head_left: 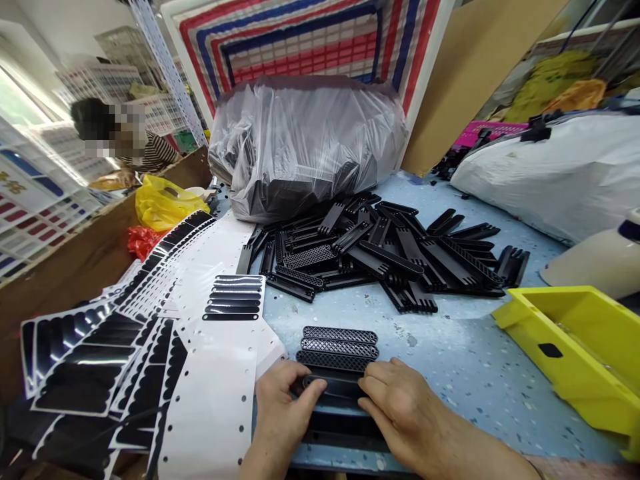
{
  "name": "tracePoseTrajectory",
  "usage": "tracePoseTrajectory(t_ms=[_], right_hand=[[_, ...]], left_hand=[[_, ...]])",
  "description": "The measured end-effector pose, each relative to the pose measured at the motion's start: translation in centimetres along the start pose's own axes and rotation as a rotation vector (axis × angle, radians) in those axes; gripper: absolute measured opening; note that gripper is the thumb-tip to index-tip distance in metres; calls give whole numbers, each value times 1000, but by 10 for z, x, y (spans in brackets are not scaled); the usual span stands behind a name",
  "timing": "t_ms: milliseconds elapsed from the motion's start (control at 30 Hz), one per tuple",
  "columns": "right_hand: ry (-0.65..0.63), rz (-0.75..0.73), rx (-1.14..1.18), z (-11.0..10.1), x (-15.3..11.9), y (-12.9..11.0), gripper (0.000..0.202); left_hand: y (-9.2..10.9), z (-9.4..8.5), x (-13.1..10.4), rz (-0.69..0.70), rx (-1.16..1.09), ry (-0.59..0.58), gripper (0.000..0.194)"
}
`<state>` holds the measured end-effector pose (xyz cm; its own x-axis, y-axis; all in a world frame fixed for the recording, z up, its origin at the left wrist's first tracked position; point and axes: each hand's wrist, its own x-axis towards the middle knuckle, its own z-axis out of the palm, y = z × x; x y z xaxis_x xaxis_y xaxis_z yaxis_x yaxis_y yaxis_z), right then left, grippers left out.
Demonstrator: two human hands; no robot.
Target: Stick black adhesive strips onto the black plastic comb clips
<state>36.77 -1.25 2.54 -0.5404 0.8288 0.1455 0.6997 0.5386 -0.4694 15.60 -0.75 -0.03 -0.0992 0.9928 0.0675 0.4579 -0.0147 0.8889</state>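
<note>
My left hand (287, 403) is closed on the left end of a long, narrow black plastic piece (340, 383) with a smooth top. At the other end of that piece are the closed thumb and fingers of my right hand (400, 403), partly covering it. Just beyond it lie several black plastic pieces with a crosshatched top (339, 347), side by side in a neat row. Nearer to me, below both hands, sits another long black part (345, 427). A sheet of glossy black rounded strips (234, 298) rests to the left of the row.
A loose pile of black plastic parts (370, 250) spreads over the blue speckled table (450, 353). Behind it stands a plastic bag of dark parts (320, 140). More sticker sheets (85, 360) overlap at left; a yellow bin (575, 360) is at right. A person (145, 150) sits far left.
</note>
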Motion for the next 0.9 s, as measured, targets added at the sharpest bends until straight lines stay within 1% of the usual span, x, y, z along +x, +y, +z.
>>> tracePoseTrajectory(t_ms=[167,233,300,367,400,467,533,567,633,700,800,900], right_hand=[[20,-2,1,3,0,3,29],[14,-5,-11,4,0,4,28],[11,-4,-28,5,1,6,26],[1,-2,-35,4,1,6,24],[0,-2,-35,3,2,6,23],[6,-4,-31,2,3,4,25],[18,-5,-24,0,4,1,27],[23,-5,-22,0,4,0,28],[28,-9,-21,0,4,-1,30],[39,-8,-30,1,4,-2,30],[59,-17,-47,4,4,2,30],[63,-34,-49,6,2,6,28]], left_hand=[[2,2,2,-57,-18,14,17],[2,2,2,-60,-20,1,18],[3,1,3,-42,-17,-15,24],[2,-2,4,-34,-35,-22,34],[1,-4,4,-52,-62,-34,40],[-1,-10,5,-132,-138,-82,49],[-3,-15,5,-208,-214,-140,53],[-3,-17,6,-224,-235,-163,52],[-4,-19,6,-205,-244,-189,46],[-5,-18,6,-146,-224,-196,37],[-7,-13,6,-36,-173,-146,28],[-8,-9,5,31,-105,-81,26]])
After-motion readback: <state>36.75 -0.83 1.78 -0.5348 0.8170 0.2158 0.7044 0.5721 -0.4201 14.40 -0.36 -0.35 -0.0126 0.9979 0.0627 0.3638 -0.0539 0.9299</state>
